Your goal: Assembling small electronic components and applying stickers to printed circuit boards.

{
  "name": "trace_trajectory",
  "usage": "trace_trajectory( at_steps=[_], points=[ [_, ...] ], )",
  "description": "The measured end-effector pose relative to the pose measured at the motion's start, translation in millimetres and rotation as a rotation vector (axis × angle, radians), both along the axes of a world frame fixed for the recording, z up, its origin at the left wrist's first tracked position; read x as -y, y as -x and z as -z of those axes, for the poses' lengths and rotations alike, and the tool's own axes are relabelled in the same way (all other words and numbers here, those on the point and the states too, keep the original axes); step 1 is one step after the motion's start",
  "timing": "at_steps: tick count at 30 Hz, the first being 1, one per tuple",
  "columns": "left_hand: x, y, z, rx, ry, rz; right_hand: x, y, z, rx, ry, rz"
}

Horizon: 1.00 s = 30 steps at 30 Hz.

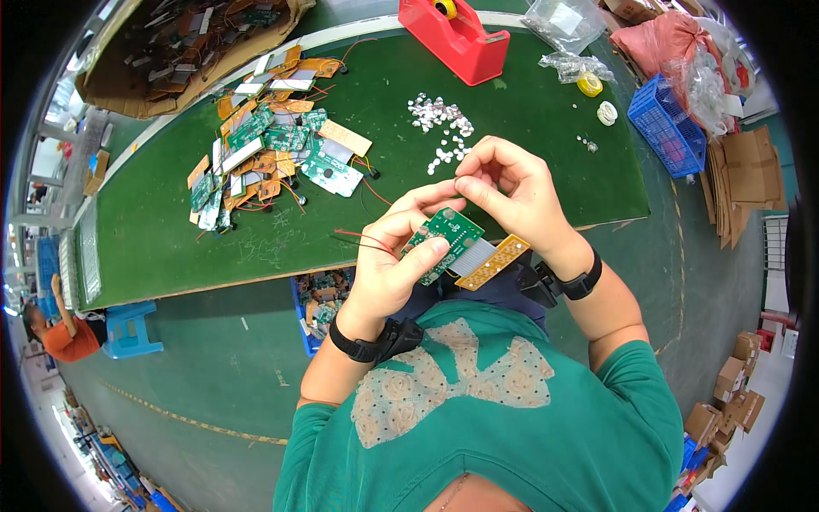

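Note:
My left hand [386, 266] grips a green circuit board [454, 230] by its edge, thumb on top. A grey ribbon cable [474, 256] joins the board to a narrow tan board [496, 261], and thin red and black wires [363, 235] trail off to the left. Close above the green board, my right hand [520, 192] pinches thumb and forefinger together beside the left fingertips. What lies in that pinch, if anything, is too small to make out. Beyond the hands, small whitish round pieces [439, 119] lie scattered on the green table [384, 77].
A heap of wired boards [264, 149] covers the table's left, with a carton [111, 90] of more behind. A red tape dispenser [461, 43] stands at the back. A blue basket [670, 128] is at right; a blue bin [309, 337] of boards sits below the table edge. Another person [68, 340] is far left.

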<state>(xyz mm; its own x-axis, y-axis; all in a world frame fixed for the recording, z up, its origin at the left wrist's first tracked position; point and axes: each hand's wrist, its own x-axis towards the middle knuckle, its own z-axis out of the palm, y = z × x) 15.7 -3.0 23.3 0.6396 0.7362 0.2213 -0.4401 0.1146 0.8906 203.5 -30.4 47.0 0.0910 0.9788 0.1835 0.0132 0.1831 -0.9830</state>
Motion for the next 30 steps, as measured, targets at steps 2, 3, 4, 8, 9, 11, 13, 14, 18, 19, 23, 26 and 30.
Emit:
trace_trajectory(
  at_steps=[2, 3, 4, 8, 9, 11, 13, 14, 18, 19, 23, 26, 30],
  points=[
    [-0.2, -0.3, 0.0, 0.000, -0.005, 0.001, -1.1, -2.4, 0.1, 0.033, -0.007, -0.008],
    [-0.4, -0.4, -0.1, 0.000, -0.010, 0.001, -1.6, -3.7, 0.0, 0.065, -0.014, -0.016],
    [-0.5, -0.1, -0.3, -0.001, -0.011, 0.001, -1.7, -4.4, -0.3, 0.065, -0.014, -0.016],
    [0.5, -2.1, -3.5, -0.012, 0.028, -0.032, -2.8, -7.3, 2.7, 0.147, -0.044, -0.009],
    [0.5, -2.5, -4.1, -0.022, 0.048, -0.064, -3.7, -8.7, 4.2, 0.122, -0.042, 0.001],
    [-1.6, -0.7, 0.6, -0.065, 0.089, -0.195, -7.8, -15.9, -5.9, -0.023, 0.012, 0.038],
    [-2.1, -3.8, 3.1, -0.055, 0.200, -0.357, -4.0, -23.7, -19.2, -0.006, 0.051, 0.093],
    [-3.0, -5.7, 4.7, -0.048, 0.256, -0.398, 0.1, -15.7, -21.6, -0.037, 0.072, 0.097],
    [-1.2, -14.2, 16.7, 0.001, 0.283, -0.510, 6.7, 38.5, -9.0, -0.186, 0.044, 0.107],
    [-0.6, -16.8, 16.4, 0.000, 0.283, -0.510, 4.6, 45.8, -4.1, -0.178, -0.012, 0.143],
    [1.6, -19.4, 15.8, 0.038, 0.029, -0.551, -4.5, 48.6, 3.6, 0.149, -0.212, 0.264],
    [3.9, -21.4, 15.5, 0.042, -0.005, -0.568, -5.7, 52.2, 5.0, 0.205, -0.275, 0.326],
    [5.0, -21.1, 18.4, 0.073, -0.015, -0.581, -5.7, 54.1, 5.2, 0.205, -0.288, 0.341]
  ],
)
